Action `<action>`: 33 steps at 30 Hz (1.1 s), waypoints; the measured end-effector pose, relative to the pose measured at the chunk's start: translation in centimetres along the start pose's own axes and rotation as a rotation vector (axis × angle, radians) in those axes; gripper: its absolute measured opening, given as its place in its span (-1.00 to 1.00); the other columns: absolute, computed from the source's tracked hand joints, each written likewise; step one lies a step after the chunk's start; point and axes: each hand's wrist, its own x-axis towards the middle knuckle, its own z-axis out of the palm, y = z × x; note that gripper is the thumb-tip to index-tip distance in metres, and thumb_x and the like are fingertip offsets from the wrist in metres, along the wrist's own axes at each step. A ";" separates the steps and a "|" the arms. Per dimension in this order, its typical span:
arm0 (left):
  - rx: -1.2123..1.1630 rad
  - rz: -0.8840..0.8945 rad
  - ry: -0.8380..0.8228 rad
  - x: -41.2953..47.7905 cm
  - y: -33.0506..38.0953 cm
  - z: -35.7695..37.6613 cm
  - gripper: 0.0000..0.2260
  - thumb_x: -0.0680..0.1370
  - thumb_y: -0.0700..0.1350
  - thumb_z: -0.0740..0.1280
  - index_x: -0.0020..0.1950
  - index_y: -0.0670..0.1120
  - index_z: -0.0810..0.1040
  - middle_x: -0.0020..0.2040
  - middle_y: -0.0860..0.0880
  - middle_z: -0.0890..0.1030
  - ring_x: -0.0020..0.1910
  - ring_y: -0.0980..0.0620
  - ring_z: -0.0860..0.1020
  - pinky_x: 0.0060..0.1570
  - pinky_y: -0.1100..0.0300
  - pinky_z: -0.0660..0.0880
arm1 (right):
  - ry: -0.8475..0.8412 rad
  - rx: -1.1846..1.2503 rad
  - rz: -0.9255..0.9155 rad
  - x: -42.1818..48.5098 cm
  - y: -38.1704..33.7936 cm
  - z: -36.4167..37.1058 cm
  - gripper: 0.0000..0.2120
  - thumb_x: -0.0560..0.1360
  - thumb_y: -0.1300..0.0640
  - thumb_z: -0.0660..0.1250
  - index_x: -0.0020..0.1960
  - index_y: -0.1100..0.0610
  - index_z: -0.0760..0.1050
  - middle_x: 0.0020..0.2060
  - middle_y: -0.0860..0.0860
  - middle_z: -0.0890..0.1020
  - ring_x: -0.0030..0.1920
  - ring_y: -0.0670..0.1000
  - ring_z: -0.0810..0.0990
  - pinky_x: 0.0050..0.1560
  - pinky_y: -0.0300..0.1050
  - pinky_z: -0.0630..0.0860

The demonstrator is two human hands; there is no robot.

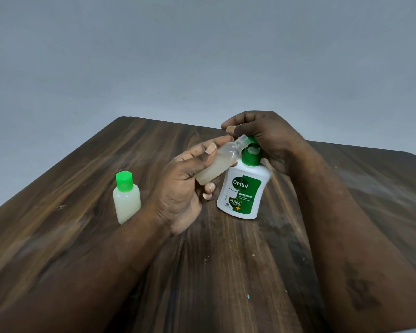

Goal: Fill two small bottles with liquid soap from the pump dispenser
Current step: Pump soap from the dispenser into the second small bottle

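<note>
The dark, wood-grain laminate surface (pixel 226 272) is carrying everything. On it, the white plastic Dettol pump dispenser with a green collar and label (pixel 244 188) is standing slightly tilted; the right hand (pixel 267 138) is closing over its pump head, apparently pressing down. The left hand (pixel 185 183) is gripping the uncapped, translucent small plastic bottle (pixel 217 164), tilted so its threaded neck is meeting the green nozzle. This bottle is showing cloudy soap to roughly half its height — filling appears to be under way, with capping left. Well to the left, the second small translucent bottle with a green screw cap (pixel 126 195) is standing upright, full of milky soap and closed — that half of the task is looking complete.
</note>
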 end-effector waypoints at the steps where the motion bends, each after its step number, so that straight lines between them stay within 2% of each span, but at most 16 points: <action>1: -0.001 0.001 0.001 0.0 0.0 0.0 -0.62 0.63 -0.04 0.30 0.41 -0.14 0.59 0.25 -0.23 0.63 -0.46 0.15 0.38 -0.48 0.30 0.33 | -0.004 0.016 0.006 0.0 0.0 0.1 -0.87 0.53 0.39 0.38 0.02 0.26 0.67 0.11 0.35 0.69 0.01 0.20 0.70 0.02 0.01 0.64; 2: 0.001 0.001 0.005 0.0 0.0 0.0 -0.62 0.62 -0.04 0.30 0.41 -0.14 0.59 0.25 -0.23 0.63 -0.46 0.15 0.37 -0.48 0.30 0.32 | -0.006 0.018 0.007 0.0 0.1 0.1 -0.85 0.53 0.41 0.36 0.02 0.26 0.67 0.08 0.34 0.70 0.01 0.19 0.70 0.01 0.00 0.64; 6: 0.003 -0.011 0.031 0.1 -0.1 -0.1 -0.62 0.61 -0.03 0.33 0.38 -0.13 0.61 0.27 -0.20 0.64 -0.45 0.15 0.35 -0.48 0.30 0.31 | -0.019 0.014 0.035 -0.1 0.5 0.3 -0.79 0.55 0.43 0.30 -0.01 0.22 0.67 -0.13 0.11 0.71 -0.23 0.00 0.63 -0.24 -0.18 0.59; 9: 0.003 -0.015 0.028 0.1 -0.1 -0.3 -0.63 0.61 -0.03 0.33 0.38 -0.12 0.62 0.27 -0.18 0.64 -0.46 0.14 0.34 -0.48 0.29 0.31 | -0.018 0.008 0.039 -0.1 0.7 0.3 -0.79 0.54 0.42 0.31 -0.01 0.21 0.68 -0.13 0.09 0.71 -0.22 0.00 0.64 -0.20 -0.15 0.59; 11: 0.018 -0.019 0.027 0.1 -0.1 -0.3 -0.63 0.62 -0.02 0.33 0.38 -0.12 0.62 0.28 -0.21 0.63 -0.45 0.14 0.35 -0.48 0.30 0.32 | -0.012 -0.014 0.031 0.0 0.5 0.1 -0.80 0.54 0.41 0.33 -0.01 0.20 0.68 -0.09 0.12 0.72 -0.15 0.04 0.64 -0.11 -0.10 0.60; 13: 0.023 -0.010 0.019 0.0 -0.1 -0.2 -0.65 0.64 -0.03 0.32 0.39 -0.11 0.61 0.27 -0.22 0.63 -0.44 0.14 0.35 -0.47 0.29 0.32 | -0.005 -0.027 0.019 -0.1 0.2 0.1 -0.84 0.54 0.38 0.36 0.00 0.21 0.68 -0.02 0.25 0.72 -0.07 0.10 0.64 -0.02 -0.04 0.59; 15: 0.031 0.005 0.016 -0.1 -0.1 -0.1 -0.66 0.67 -0.03 0.30 0.40 -0.12 0.60 0.25 -0.22 0.64 -0.44 0.13 0.35 -0.45 0.28 0.31 | -0.002 -0.037 -0.002 -0.1 0.0 0.0 -0.87 0.54 0.36 0.39 0.03 0.24 0.67 0.07 0.32 0.71 -0.07 0.10 0.66 -0.07 -0.07 0.62; 19: 0.020 0.009 0.016 0.0 0.0 -0.1 -0.65 0.66 -0.04 0.30 0.41 -0.13 0.59 0.25 -0.22 0.63 -0.44 0.14 0.35 -0.47 0.29 0.32 | 0.001 -0.018 -0.001 -0.1 0.0 0.0 -0.85 0.54 0.38 0.37 0.04 0.25 0.67 0.08 0.33 0.71 -0.02 0.14 0.66 0.00 -0.02 0.61; 23: 0.019 -0.006 0.024 0.1 -0.1 -0.3 -0.63 0.63 -0.02 0.32 0.40 -0.13 0.60 0.30 -0.21 0.62 -0.44 0.15 0.36 -0.48 0.31 0.33 | -0.014 0.014 0.028 -0.1 0.5 0.3 -0.80 0.54 0.43 0.31 0.02 0.25 0.66 -0.09 0.15 0.70 -0.21 0.01 0.63 -0.22 -0.17 0.59; 27: 0.024 -0.007 0.034 0.1 -0.3 -0.4 -0.63 0.63 -0.03 0.32 0.39 -0.13 0.61 0.31 -0.22 0.62 -0.44 0.15 0.36 -0.47 0.30 0.33 | -0.017 0.022 0.037 -0.2 0.6 0.3 -0.79 0.54 0.44 0.30 0.02 0.24 0.66 -0.13 0.10 0.70 -0.25 -0.01 0.62 -0.25 -0.18 0.59; 29: 0.018 -0.007 0.024 0.1 -0.2 -0.3 -0.63 0.63 -0.03 0.31 0.40 -0.13 0.60 0.31 -0.22 0.62 -0.44 0.15 0.37 -0.47 0.30 0.33 | -0.021 0.023 0.034 -0.2 0.5 0.2 -0.82 0.54 0.41 0.32 0.01 0.23 0.66 -0.09 0.14 0.71 -0.20 0.02 0.63 -0.20 -0.16 0.60; 31: 0.012 -0.007 0.010 0.0 -0.1 -0.2 -0.62 0.63 -0.03 0.30 0.41 -0.13 0.59 0.27 -0.22 0.62 -0.44 0.14 0.36 -0.47 0.30 0.32 | -0.020 0.004 0.020 -0.2 0.3 0.0 -0.86 0.54 0.36 0.37 0.04 0.24 0.67 0.00 0.25 0.71 -0.10 0.10 0.64 -0.06 -0.08 0.61; 33: 0.012 -0.008 0.004 0.0 0.0 -0.1 -0.62 0.63 -0.03 0.30 0.41 -0.13 0.59 0.25 -0.23 0.62 -0.45 0.14 0.36 -0.47 0.30 0.31 | -0.003 -0.024 -0.007 -0.1 0.1 -0.1 -0.86 0.54 0.35 0.39 0.07 0.27 0.67 0.05 0.31 0.71 -0.09 0.09 0.64 -0.07 -0.10 0.62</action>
